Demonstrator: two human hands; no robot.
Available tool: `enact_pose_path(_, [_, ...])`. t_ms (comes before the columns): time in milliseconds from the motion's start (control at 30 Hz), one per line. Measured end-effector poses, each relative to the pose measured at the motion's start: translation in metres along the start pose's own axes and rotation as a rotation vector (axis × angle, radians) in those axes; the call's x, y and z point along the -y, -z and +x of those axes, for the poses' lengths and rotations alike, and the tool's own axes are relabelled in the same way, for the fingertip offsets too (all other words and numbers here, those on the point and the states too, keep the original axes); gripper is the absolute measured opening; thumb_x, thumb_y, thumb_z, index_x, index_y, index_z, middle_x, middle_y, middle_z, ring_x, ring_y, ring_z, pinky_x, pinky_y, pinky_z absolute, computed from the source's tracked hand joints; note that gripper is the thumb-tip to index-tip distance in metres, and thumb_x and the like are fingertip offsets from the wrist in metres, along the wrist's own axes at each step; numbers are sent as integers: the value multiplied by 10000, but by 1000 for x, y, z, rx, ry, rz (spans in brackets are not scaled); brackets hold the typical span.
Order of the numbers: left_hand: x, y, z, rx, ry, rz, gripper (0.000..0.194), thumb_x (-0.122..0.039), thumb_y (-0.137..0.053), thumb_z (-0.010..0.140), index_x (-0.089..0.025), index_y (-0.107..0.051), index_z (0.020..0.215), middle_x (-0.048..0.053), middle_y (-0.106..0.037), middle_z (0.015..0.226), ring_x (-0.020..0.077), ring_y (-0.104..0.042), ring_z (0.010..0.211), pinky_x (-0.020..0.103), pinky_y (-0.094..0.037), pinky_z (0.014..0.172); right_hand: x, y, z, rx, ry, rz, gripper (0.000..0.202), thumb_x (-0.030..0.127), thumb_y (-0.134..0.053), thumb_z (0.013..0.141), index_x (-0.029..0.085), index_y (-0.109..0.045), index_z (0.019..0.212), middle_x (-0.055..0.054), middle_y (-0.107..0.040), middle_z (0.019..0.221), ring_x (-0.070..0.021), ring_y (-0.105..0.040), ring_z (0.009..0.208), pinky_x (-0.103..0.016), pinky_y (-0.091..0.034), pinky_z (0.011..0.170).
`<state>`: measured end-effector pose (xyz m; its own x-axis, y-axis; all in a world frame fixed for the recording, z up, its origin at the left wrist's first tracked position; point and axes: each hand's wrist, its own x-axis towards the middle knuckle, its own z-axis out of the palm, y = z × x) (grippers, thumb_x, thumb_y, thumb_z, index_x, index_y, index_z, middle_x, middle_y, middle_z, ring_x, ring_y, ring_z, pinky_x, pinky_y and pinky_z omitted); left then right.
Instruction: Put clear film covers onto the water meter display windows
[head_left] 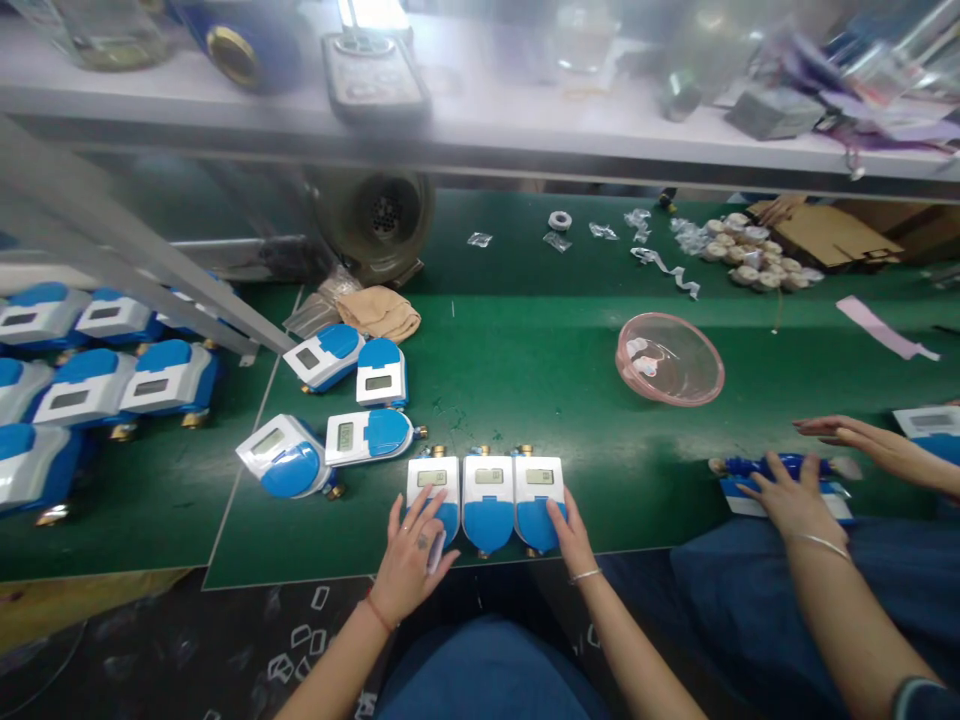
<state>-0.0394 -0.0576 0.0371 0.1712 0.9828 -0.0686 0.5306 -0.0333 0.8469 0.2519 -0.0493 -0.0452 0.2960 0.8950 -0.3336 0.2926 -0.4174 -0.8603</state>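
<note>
Three water meters with white faces and blue lids stand side by side at the table's front edge: a left meter (433,478), a middle meter (488,500) and a right meter (538,478). My left hand (411,560) lies over the left meter, fingers apart, fingertips at its display. A small pale piece (436,552) shows between that thumb and palm; whether it is held is unclear. My right hand (574,540) grips the right meter's right side, thumb against the blue lid. Several loose meters (367,437) lie to the left at differing angles.
More meters (86,385) stand in rows far left, beyond a slanted metal post (225,300). A pink bowl (670,360) holds small white pieces. A co-worker's hands (802,500) work on a meter at right. A shelf (487,130) overhangs the back. Tan cloth (382,312) lies left.
</note>
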Motion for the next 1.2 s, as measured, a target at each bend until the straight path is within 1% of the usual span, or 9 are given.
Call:
enact_pose_path(167, [-42, 2, -13, -103, 376, -455, 216, -355, -564, 856, -174, -625, 957, 151, -697, 1044, 323, -654, 1045, 563, -427, 1005, 27, 9, -12, -90, 98, -53, 364, 370, -580, 930, 178, -558, 1239, -96, -578, 1270, -253, -592, 1107, -493, -490, 929])
enact_pose_path(267, [-83, 0, -11, 69, 552, -805, 364, -322, -488, 833, -120, -645, 1092, 150, -723, 956, 305, -714, 897, 508, -559, 825, 68, 17, -40, -55, 226, -72, 410, 401, -560, 929, 175, -536, 1270, -113, -620, 1199, -254, -616, 1065, -469, -508, 906])
enact_pose_path(367, [-119, 1, -1, 223, 641, -1051, 412, -302, -561, 721, -111, -699, 1059, 154, -745, 954, 311, -717, 908, 485, -566, 819, 122, 25, -73, 118, 395, -79, 410, 381, -534, 932, 212, -535, 1306, -107, -677, 1106, -223, -665, 970, -365, -560, 826])
enact_pose_path(433, [-137, 2, 5, 280, 674, -1123, 380, -324, -639, 705, -121, -727, 1014, 144, -756, 929, 294, -717, 882, 435, -574, 784, 153, 30, -90, 195, 514, -106, 448, 327, -583, 901, 253, -533, 1340, -99, -659, 1186, -225, -644, 1056, -356, -540, 897])
enact_pose_path(567, [-158, 2, 11, 332, 652, -1129, 373, -389, -824, 639, -108, -751, 874, 110, -753, 816, 207, -689, 743, 299, -558, 683, 187, 39, -98, 206, 695, -174, 500, 219, -639, 850, 281, -562, 1340, -91, -635, 1260, -225, -596, 1168, -344, -482, 1002])
enact_pose_path(733, [-165, 2, 14, 321, 614, -1074, 465, -463, -866, 590, -145, -708, 890, 49, -722, 787, 190, -665, 699, 315, -581, 604, 196, 50, -96, 104, 754, -199, 223, 197, -591, 894, 216, -694, 1091, -75, -722, 994, -173, -694, 922, -257, -564, 828])
enact_pose_path(867, [-169, 9, 15, 367, 543, -1028, 438, -475, -807, 682, -165, -668, 958, 69, -725, 894, 245, -701, 814, 375, -605, 665, 201, 55, -103, -15, 731, -229, 90, 217, -567, 917, 195, -653, 902, -39, -693, 798, -153, -687, 720, -232, -580, 652])
enact_pose_path(1067, [-177, 13, 20, 418, 332, -871, 423, -501, -675, 815, -165, -696, 1071, 104, -710, 1034, 245, -675, 903, 341, -605, 728, 210, 53, -114, -200, 847, -385, 386, 176, -556, 907, 191, -584, 1292, -147, -655, 1116, -264, -625, 1016, -429, -551, 846])
enact_pose_path(1200, [-182, 16, 21, 433, 249, -813, 430, -489, -612, 865, -178, -688, 1151, 110, -699, 1115, 251, -656, 959, 349, -596, 795, 218, 51, -114, -242, 956, -434, 443, 71, -586, 872, 224, -610, 1288, -117, -674, 1014, -239, -614, 931, -409, -544, 808])
